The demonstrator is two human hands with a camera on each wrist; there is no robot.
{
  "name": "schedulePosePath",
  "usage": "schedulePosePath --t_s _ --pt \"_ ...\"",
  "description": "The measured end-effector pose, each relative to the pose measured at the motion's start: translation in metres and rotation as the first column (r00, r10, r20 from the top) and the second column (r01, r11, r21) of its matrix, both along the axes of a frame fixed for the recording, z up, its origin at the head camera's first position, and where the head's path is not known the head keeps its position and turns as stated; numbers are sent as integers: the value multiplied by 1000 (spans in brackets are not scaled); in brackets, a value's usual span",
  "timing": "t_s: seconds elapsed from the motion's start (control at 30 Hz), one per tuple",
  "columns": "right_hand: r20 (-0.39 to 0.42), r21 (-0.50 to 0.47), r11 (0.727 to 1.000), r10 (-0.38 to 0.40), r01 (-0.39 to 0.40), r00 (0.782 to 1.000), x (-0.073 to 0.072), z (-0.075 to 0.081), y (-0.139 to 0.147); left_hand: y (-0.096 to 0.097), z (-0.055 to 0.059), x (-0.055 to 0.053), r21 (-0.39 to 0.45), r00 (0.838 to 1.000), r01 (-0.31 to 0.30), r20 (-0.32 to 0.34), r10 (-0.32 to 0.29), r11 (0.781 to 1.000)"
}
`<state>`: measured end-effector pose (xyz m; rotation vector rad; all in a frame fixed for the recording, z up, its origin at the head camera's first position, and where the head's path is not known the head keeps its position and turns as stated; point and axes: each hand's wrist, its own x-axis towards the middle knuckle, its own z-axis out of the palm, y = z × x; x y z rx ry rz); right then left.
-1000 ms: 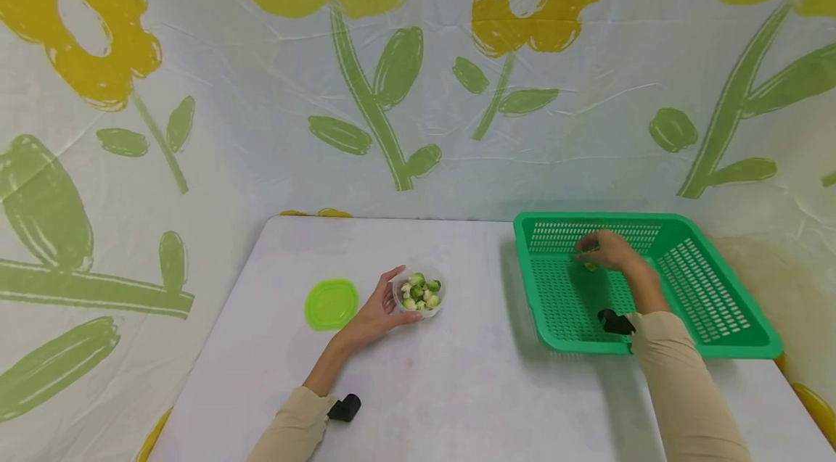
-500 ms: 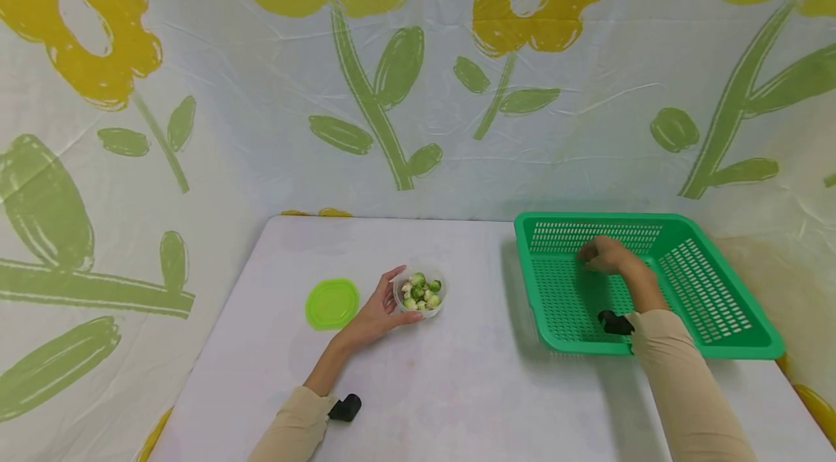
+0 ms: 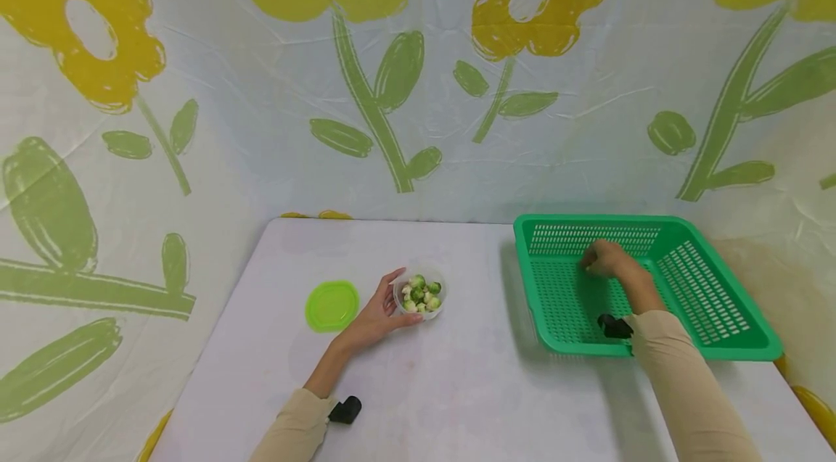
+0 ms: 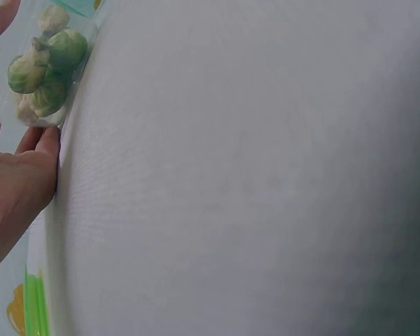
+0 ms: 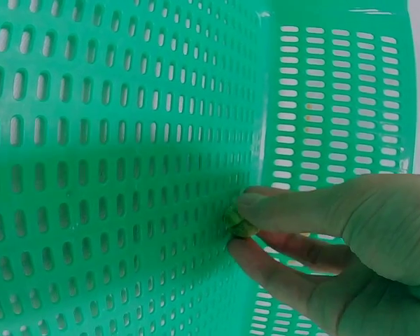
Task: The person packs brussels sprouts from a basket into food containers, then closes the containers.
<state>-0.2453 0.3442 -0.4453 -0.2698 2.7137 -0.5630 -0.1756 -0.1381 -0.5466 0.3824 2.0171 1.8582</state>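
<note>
My left hand (image 3: 374,320) holds a small clear plastic container (image 3: 426,268) from its left side, thumb near and fingers on the far side. Inside it lie several Brussels sprouts (image 4: 67,50), pale green and white. My right hand (image 3: 609,260) reaches down into the green plastic basket (image 3: 575,348). Between its thumb and fingertips it pinches a small green Brussels sprout (image 5: 239,222), close to the basket's slotted floor and far wall in the right wrist view. The head view hides that sprout behind the hand.
A bright green square lid (image 3: 332,305) lies flat on the white table (image 3: 451,397), left of the container. The basket stands at the table's right side, its slotted walls around my right hand. Behind the table hangs a flower-printed cloth (image 3: 281,85).
My right hand has dipped slightly in the basket, and the sprout seen below its fingers a second ago is now covered by it. My left hand and the container stay put.
</note>
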Motion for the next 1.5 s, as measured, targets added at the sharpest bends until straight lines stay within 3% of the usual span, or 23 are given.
schedulePosePath --t_s 0.3,0.8,1.07,1.5 --pt "-25 12 999 47 -46 999 3 -2 0 1 -1 0 3 1000 10 2 -10 1000" --pt "-136 -3 987 157 -159 978 11 19 -5 1 3 2 6 1000 -14 11 14 1000" --pt "-182 -24 984 172 -179 968 11 26 -6 1 1 0 14 1000 1 3 -1 1000" --pt "-292 -94 978 152 -187 944 21 53 -27 0 -1 0 -4 1000 -7 1 7 1000"
